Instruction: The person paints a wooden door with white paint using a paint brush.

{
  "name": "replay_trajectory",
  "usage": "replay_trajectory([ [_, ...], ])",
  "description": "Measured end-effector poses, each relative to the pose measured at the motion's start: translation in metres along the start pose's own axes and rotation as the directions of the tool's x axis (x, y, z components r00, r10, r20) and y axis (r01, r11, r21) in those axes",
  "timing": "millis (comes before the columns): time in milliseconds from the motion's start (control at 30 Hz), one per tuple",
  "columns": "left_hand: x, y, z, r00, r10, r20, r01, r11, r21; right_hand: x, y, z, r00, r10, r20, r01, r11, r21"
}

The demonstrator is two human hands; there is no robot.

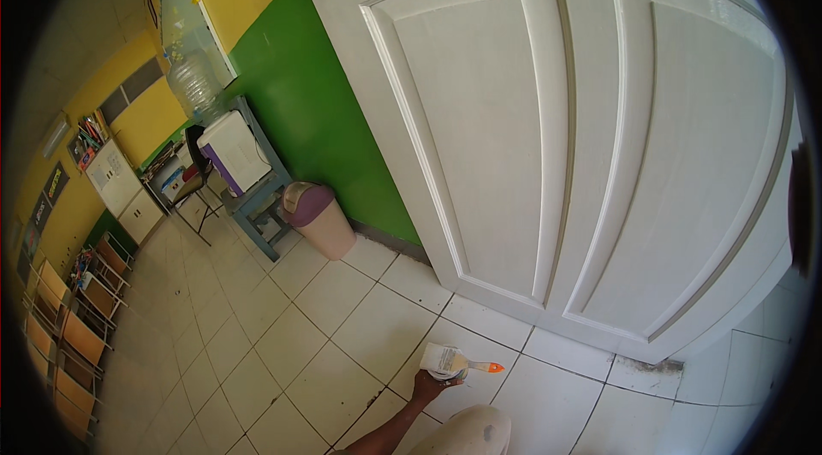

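Note:
My left hand (430,387) is closed around a small paint container (460,377), low over the tiled floor. A paintbrush (443,358) lies across the top of the container. It has wide pale bristles, and its orange-tipped handle points right. The brush hides most of the container and what is inside it. Just right of the hand is my knee (479,431) in pale trousers with a dark spot. A white panelled door (479,113) stands in front of me, beyond the brush. My right hand is out of the picture.
A pink bin with a purple lid (318,220) stands by the green wall (300,95). Beside it, a water dispenser (235,153) sits on a blue-grey wooden stand (257,215). Chairs (81,335) line the far left. White floor tiles (342,344) show a dirty patch near the door.

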State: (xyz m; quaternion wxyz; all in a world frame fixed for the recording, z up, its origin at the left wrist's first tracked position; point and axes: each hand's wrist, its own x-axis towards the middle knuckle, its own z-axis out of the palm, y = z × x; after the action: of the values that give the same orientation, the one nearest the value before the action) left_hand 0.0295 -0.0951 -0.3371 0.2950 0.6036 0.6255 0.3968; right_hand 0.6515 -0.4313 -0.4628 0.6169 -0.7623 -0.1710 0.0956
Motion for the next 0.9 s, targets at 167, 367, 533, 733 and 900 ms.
replay_trajectory([
  [167,0.011,0.002,-0.007,0.999,-0.036,-0.029,0.037,0.998,0.045,-0.004,-0.037,0.015,0.996,-0.086,0.016,0.087,0.993,-0.075],
  [367,0.024,0.018,-0.042,0.992,0.050,-0.114,-0.062,0.993,-0.104,-0.001,-0.195,0.072,0.983,-0.114,0.142,0.166,0.880,-0.445],
  [533,0.042,0.105,-0.102,0.986,-0.010,-0.165,-0.027,0.974,-0.223,-0.082,-0.418,0.145,0.830,0.197,0.521,-0.154,0.980,-0.126],
  [733,0.042,0.225,-0.150,0.987,0.064,-0.145,-0.116,0.914,-0.389,-0.195,-0.512,0.243,0.140,-0.161,0.977,-0.376,0.904,0.203],
  [900,0.021,0.302,-0.168,0.980,0.169,-0.102,-0.181,0.976,-0.120,-0.212,-0.578,0.301,0.262,-0.147,0.954,-0.568,0.775,0.276],
])
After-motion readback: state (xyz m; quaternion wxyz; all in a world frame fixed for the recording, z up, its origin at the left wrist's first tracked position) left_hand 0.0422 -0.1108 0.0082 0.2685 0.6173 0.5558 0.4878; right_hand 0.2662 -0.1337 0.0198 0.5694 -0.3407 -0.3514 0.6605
